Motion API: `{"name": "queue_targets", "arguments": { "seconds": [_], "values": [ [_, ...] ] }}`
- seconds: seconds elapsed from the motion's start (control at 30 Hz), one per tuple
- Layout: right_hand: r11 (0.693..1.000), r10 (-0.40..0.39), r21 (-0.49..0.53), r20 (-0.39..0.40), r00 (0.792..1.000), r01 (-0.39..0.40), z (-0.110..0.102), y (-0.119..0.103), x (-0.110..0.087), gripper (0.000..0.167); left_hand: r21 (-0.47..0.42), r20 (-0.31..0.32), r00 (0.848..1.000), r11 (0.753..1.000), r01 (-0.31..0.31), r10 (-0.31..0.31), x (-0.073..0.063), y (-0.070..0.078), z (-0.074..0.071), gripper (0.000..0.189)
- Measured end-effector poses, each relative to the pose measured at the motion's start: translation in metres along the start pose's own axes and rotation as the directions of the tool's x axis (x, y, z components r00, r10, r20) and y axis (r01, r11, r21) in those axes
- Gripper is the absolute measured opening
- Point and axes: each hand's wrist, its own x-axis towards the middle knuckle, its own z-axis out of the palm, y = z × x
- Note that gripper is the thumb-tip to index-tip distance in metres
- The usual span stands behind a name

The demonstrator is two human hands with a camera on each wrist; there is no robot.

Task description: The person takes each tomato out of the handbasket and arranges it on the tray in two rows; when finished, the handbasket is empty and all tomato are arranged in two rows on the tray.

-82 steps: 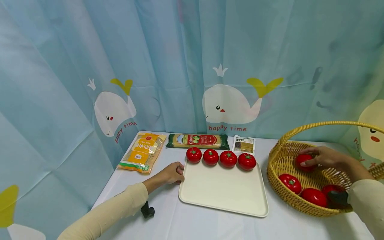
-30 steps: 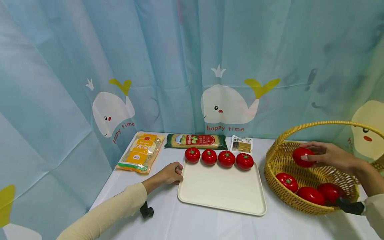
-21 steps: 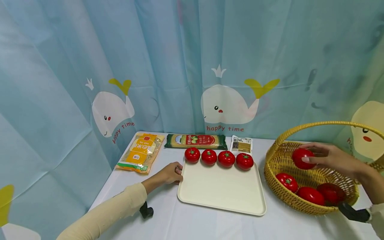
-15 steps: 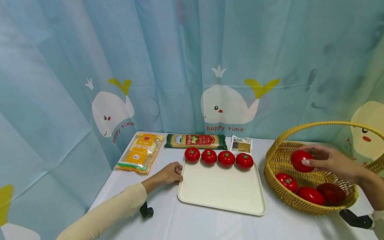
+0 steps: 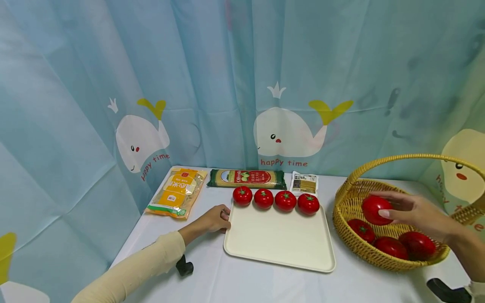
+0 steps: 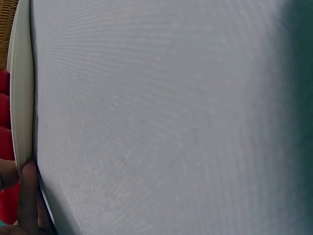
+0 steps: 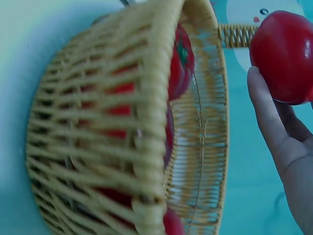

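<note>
My right hand holds a glossy red tomato between thumb and fingers, above the wicker basket. The right wrist view shows this tomato raised beyond the basket's rim. Inside the basket lie three more tomatoes, one of them with a green stem star. My left hand pinches the left edge of a cream rectangular tray; in the left wrist view its fingers press the tray's side. A row of several tomatoes sits along the tray's far edge.
Behind the tray lie a green spaghetti packet and a small white-and-brown sachet. An orange bag of dry food is at the back left. The basket's tall handle arches over its opening. A blue curtain encloses the table.
My right hand has lifted the tomato off the basket's inside and carried it a little left and nearer. My left hand stays at the tray's edge.
</note>
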Motion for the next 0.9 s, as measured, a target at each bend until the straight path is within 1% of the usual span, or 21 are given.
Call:
{"name": "queue_targets", "arguments": {
  "seconds": [0.1,0.27,0.47,0.53,0.73,0.9],
  "values": [
    [0.999,-0.017,0.037,0.019,1.0,0.016,0.008,-0.007,0.001,0.053,0.002,0.001,1.0,1.0,-0.006,0.006,-0.001,0.0,-0.001,0.042],
    [0.991,-0.07,0.116,0.084,0.994,0.06,0.021,-0.018,0.004,0.056,0.011,0.0,1.0,1.0,-0.018,0.018,-0.001,-0.001,-0.001,0.041],
    [0.989,-0.125,0.089,0.088,0.988,0.118,0.04,-0.03,0.011,0.06,0.042,-0.008,0.999,0.999,-0.035,0.035,-0.001,-0.001,-0.002,0.041],
    [0.99,-0.119,0.083,0.09,0.989,0.111,0.046,-0.033,0.014,0.06,0.049,-0.01,0.999,0.998,-0.034,0.035,-0.001,-0.001,-0.002,0.041],
    [0.99,-0.109,0.098,0.107,0.988,0.098,0.06,-0.039,0.023,0.053,0.053,-0.015,0.999,0.998,-0.031,0.032,0.0,0.0,-0.001,0.041],
    [0.986,-0.123,0.131,0.131,0.984,0.106,0.071,-0.04,0.031,0.049,0.056,-0.017,0.999,0.998,-0.034,0.035,0.0,0.0,0.0,0.04]
  ]
}}
